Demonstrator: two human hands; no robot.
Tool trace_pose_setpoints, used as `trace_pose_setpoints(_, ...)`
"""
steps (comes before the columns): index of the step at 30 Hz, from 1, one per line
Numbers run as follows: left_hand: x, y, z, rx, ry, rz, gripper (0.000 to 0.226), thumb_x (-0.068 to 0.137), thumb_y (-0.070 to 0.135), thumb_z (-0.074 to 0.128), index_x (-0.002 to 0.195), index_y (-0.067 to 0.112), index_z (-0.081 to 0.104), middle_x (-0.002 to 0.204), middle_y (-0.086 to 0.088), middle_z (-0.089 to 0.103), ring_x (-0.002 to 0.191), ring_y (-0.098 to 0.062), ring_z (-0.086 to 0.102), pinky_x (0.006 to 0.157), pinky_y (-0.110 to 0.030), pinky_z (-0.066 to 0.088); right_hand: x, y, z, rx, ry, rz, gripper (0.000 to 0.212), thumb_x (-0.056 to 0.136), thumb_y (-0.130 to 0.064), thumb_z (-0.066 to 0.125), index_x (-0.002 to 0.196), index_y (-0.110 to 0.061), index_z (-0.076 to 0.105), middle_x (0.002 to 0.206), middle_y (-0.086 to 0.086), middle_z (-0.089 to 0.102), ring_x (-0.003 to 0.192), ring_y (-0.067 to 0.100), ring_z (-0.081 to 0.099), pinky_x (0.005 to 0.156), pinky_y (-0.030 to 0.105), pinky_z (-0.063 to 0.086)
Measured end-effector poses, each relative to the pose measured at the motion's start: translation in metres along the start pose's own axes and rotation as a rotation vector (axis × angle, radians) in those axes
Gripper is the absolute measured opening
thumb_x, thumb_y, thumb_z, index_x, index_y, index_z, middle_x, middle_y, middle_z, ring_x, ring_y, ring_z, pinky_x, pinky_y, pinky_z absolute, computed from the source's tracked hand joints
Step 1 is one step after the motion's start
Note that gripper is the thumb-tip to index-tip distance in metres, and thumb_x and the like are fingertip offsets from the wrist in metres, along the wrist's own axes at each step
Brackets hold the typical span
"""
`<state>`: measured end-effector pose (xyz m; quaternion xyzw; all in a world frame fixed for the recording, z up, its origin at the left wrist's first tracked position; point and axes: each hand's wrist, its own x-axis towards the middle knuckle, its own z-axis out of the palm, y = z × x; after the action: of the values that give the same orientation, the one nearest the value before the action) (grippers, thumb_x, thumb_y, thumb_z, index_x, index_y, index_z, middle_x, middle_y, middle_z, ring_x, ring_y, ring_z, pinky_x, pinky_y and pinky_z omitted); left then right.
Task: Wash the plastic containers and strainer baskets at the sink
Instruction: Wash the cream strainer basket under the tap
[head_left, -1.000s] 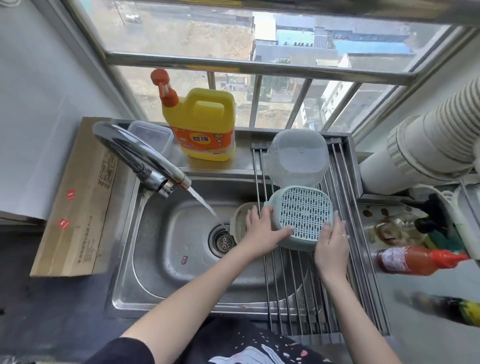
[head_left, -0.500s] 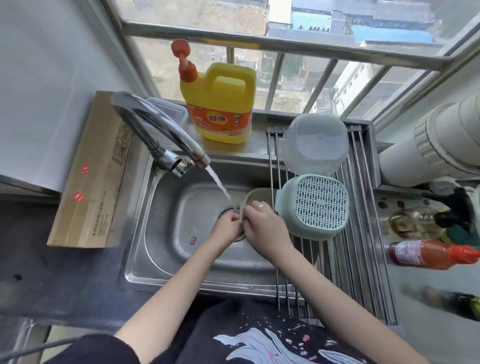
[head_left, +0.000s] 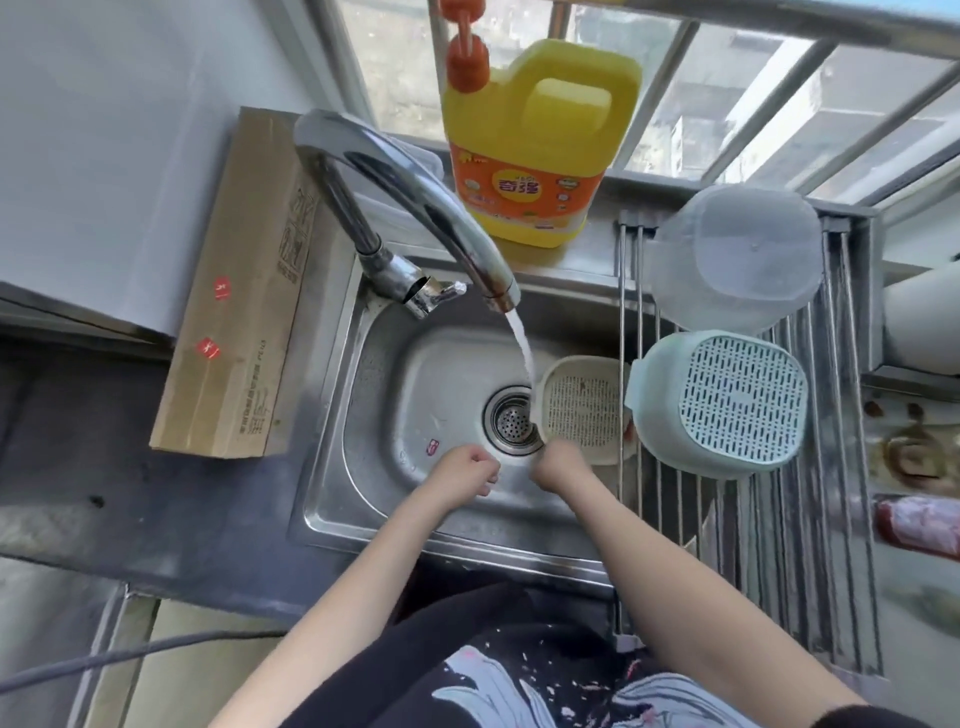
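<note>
The right hand (head_left: 558, 465) is seen low in the middle of the frame, over the sink (head_left: 395, 415), with its fingers turned away under the near edge of the beige strainer basket (head_left: 584, 410); whether that edge is gripped or only touched cannot be told, as the fingertips are hidden. The left hand (head_left: 467, 470) is held just left of it, apart from the basket, its fingers curled loosely with nothing seen in them. The beige basket is stood tilted in the basin, just right of the drain (head_left: 511, 421), and its right side is partly covered by the rods of the drying rack (head_left: 810, 519) laid across the right of the sink. A stream of water is let down from the faucet (head_left: 415, 197) onto the left rim of the basket. On the rack, right of centre, a pale green strainer basket (head_left: 727, 402) is set upside down, and above it a clear plastic container (head_left: 735, 260) is also turned over, the two touching or overlapping. A yellow detergent bottle (head_left: 540, 140) is stood on the sill at the top centre, its pump cut off by the frame edge. A cardboard box (head_left: 244, 291) is laid on the worktop (head_left: 104, 467) at the left. At the right edge, blurred bottles are hard to make out.
</note>
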<state>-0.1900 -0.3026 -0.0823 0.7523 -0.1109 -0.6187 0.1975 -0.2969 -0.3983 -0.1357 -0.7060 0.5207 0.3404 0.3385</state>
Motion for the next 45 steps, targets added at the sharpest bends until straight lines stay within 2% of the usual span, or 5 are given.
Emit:
trace_pose_setpoints(11,0.008,0.015,-0.006,-0.227,0.013,-0.059,0.034,0.093,0.044,0.049,0.106,0.013,0.051,0.103,-0.01,0.058,0.091,-0.023,0.062,0.079,-0.033,0.049,-0.047,-0.007,-0.014,-0.39,0.313,-0.309,0.025,0.086,0.005,0.049,0.106,-0.003,0.063,0.103,0.013,0.069,0.095,0.027,0.067,0.073,0.033,0.051)
trace_pose_setpoints(18,-0.003,0.023,-0.009,-0.441,0.176,-0.061,0.032,0.084,0.027,0.066,0.109,0.007,0.061,0.087,-0.015,0.069,0.07,-0.025,0.069,0.068,-0.036,0.06,-0.063,-0.005,-0.012,-0.429,0.483,-0.623,0.048,0.017,-0.005,0.087,0.047,-0.018,0.053,0.038,-0.004,0.047,0.025,0.013,0.044,0.028,0.013,0.023)
trace_pose_setpoints(29,-0.035,0.01,-0.022,-0.592,0.476,0.037,0.021,0.085,0.002,0.05,0.102,0.01,0.059,0.106,-0.015,0.066,0.086,-0.035,0.068,0.057,-0.04,0.06,-0.072,-0.019,-0.05,-0.372,0.349,-0.736,0.045,0.09,-0.015,0.049,0.134,-0.021,0.048,0.135,0.003,0.055,0.116,0.028,0.056,0.092,0.041,0.049)
trace_pose_setpoints(36,-0.05,0.02,-0.035,-0.141,0.619,0.196,0.019,0.082,0.008,0.055,0.097,0.002,0.064,0.1,-0.017,0.068,0.09,-0.034,0.067,0.075,-0.039,0.058,-0.058,-0.007,-0.08,-0.76,0.514,-0.958,0.045,0.088,-0.006,0.053,0.133,-0.016,0.051,0.142,0.003,0.049,0.143,0.022,0.027,0.111,0.044,-0.015)
trace_pose_setpoints(45,-0.045,0.023,-0.022,-0.634,0.546,0.177,0.045,0.083,0.012,0.063,0.124,0.001,0.05,0.119,-0.015,0.06,0.095,-0.028,0.065,0.072,-0.04,0.06,-0.047,0.009,-0.086,-0.737,0.793,-1.231,0.03,0.06,0.001,0.08,0.088,0.001,0.072,0.086,0.012,0.074,0.084,0.027,0.072,0.083,0.04,0.054)
